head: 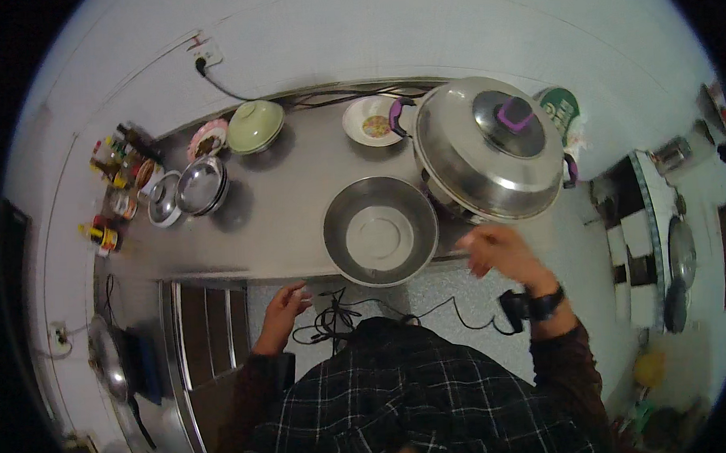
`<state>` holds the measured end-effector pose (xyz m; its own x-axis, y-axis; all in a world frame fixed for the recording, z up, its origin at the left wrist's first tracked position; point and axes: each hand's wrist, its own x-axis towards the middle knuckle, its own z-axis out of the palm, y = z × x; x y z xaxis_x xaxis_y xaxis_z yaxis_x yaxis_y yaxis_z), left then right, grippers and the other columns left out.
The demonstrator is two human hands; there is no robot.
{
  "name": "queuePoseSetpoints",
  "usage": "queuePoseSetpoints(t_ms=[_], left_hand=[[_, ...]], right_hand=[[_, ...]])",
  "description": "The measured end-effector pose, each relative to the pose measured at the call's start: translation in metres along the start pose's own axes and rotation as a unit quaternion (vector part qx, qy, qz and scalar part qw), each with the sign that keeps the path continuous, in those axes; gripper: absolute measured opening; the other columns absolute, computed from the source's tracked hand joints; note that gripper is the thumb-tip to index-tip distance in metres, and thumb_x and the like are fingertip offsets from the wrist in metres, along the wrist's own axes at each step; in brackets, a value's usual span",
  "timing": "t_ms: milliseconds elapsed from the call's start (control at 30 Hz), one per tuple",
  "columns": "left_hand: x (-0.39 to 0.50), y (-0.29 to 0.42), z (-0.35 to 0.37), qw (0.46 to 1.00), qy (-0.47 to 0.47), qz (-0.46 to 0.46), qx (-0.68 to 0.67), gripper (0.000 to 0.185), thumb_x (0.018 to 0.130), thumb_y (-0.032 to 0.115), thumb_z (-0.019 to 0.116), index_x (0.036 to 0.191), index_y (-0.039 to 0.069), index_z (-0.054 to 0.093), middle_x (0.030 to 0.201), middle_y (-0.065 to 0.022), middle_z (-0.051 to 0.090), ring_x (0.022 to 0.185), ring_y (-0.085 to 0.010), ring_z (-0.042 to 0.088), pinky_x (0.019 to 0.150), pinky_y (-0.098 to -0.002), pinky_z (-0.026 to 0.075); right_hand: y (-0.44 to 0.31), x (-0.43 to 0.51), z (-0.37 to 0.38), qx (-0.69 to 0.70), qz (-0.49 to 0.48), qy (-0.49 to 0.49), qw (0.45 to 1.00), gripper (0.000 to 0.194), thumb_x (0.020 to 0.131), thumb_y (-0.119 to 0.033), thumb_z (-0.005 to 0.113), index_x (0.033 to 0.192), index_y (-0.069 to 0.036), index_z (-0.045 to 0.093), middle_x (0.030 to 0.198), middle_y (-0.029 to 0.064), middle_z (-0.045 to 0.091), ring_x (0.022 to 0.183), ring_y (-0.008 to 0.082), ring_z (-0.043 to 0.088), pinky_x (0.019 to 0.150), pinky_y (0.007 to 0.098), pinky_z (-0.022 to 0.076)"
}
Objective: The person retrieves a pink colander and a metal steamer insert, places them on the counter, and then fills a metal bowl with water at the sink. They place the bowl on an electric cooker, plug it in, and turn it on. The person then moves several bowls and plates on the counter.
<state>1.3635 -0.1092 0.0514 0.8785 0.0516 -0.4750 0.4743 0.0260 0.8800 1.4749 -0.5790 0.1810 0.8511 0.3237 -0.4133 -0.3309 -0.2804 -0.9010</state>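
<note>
A deep stainless steel basin (427,230) stands at the counter's front edge, with a little pale, ringed surface visible at its bottom. My left hand (286,310) is left of it, off the counter's front edge, holding nothing, fingers apart and slightly curled. Right of the basin, my right hand (499,252) is blurred, its fingers bent, below a large steel steamer pot with a domed lid (457,155) and purple handles. Whether that hand holds anything cannot be told. Behind the basin sits a white bowl (355,114) with a coloured pattern inside.
On the steel counter (289,199), a green covered bowl (255,127), a pink-rimmed plate (208,139), stacked metal bowls (200,185) and sauce bottles (108,165) stand at left. Black cables (330,319) lie on the floor. A frying pan (110,359) is at lower left.
</note>
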Motion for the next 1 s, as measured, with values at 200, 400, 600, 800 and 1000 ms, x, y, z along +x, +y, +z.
queuePoseSetpoints(t_ms=[200, 400, 600, 800, 1000], left_hand=[[0.003, 0.005, 0.048, 1.000, 0.009, -0.020, 0.004, 0.041, 0.107, 0.028, 0.054, 0.140, 0.004, 0.054, 0.124, -0.0134, 0.066, 0.108, -0.0216, 0.066, 0.099, -0.0361, 0.053], [-0.005, -0.015, 0.045, 0.998, 0.041, -0.054, -0.011, 0.035, 0.108, 0.021, 0.053, 0.138, 0.006, 0.056, 0.125, -0.0130, 0.066, 0.109, -0.0202, 0.066, 0.095, -0.0347, 0.053], [-0.011, -0.047, 0.013, 0.997, 0.058, -0.029, -0.033, 0.039, 0.108, 0.026, 0.052, 0.141, 0.005, 0.055, 0.123, -0.0119, 0.066, 0.106, -0.0199, 0.066, 0.096, -0.0342, 0.053], [-0.026, -0.055, -0.018, 0.994, 0.087, -0.048, -0.044, 0.041, 0.107, 0.026, 0.053, 0.142, 0.004, 0.054, 0.125, -0.0122, 0.065, 0.105, -0.0200, 0.066, 0.095, -0.0344, 0.053], [-0.035, -0.067, -0.053, 0.988, 0.117, -0.071, -0.071, 0.043, 0.105, 0.028, 0.055, 0.141, 0.005, 0.054, 0.125, -0.0117, 0.066, 0.106, -0.0190, 0.066, 0.094, -0.0334, 0.052]], right_hand=[[-0.071, 0.024, -0.096, -0.276, -0.266, 0.308, 0.871, 0.051, 0.094, -0.006, 0.065, 0.144, -0.009, 0.055, 0.128, 0.0103, 0.065, 0.108, 0.0225, 0.066, 0.090, 0.0353, 0.0553], [-0.089, 0.079, -0.123, -0.485, -0.294, 0.296, 0.769, 0.073, 0.082, 0.004, 0.065, 0.150, -0.011, 0.048, 0.143, 0.0207, 0.056, 0.133, 0.0382, 0.053, 0.112, 0.0423, 0.0426], [-0.101, 0.102, -0.138, -0.527, -0.316, 0.221, 0.757, 0.069, 0.079, 0.012, 0.059, 0.144, -0.008, 0.052, 0.137, 0.0175, 0.059, 0.131, 0.0377, 0.054, 0.111, 0.0424, 0.0424], [-0.108, 0.098, -0.151, -0.556, -0.298, 0.182, 0.755, 0.060, 0.081, 0.012, 0.058, 0.138, -0.005, 0.056, 0.134, 0.0164, 0.060, 0.128, 0.0346, 0.056, 0.108, 0.0399, 0.0439], [-0.148, 0.058, -0.135, -0.534, -0.322, 0.253, 0.740, 0.059, 0.086, 0.010, 0.063, 0.141, -0.007, 0.055, 0.138, 0.0146, 0.061, 0.128, 0.0302, 0.059, 0.109, 0.0391, 0.0458]])
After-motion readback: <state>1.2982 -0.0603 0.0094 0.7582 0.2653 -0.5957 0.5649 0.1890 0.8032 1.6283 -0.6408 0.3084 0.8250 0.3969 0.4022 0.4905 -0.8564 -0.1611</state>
